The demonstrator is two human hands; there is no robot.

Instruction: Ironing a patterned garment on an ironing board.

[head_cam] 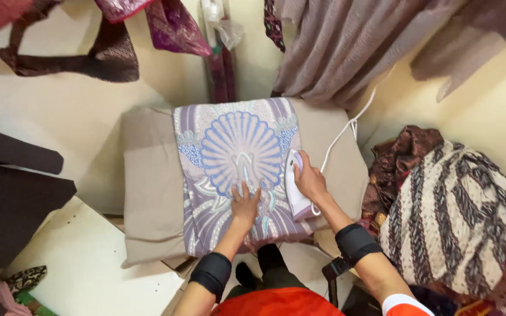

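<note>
I see my right hand (310, 178) clenched around the white iron (295, 186), which stands on the patterned cloth's (235, 152) right edge. My left hand (244, 205) lies flat and released on the cloth, just left of the iron. The cloth's long axis runs away from me across the padded surface (147, 187).

Bright even indoor light, soft shadows, wide-angle edge distortion
</note>
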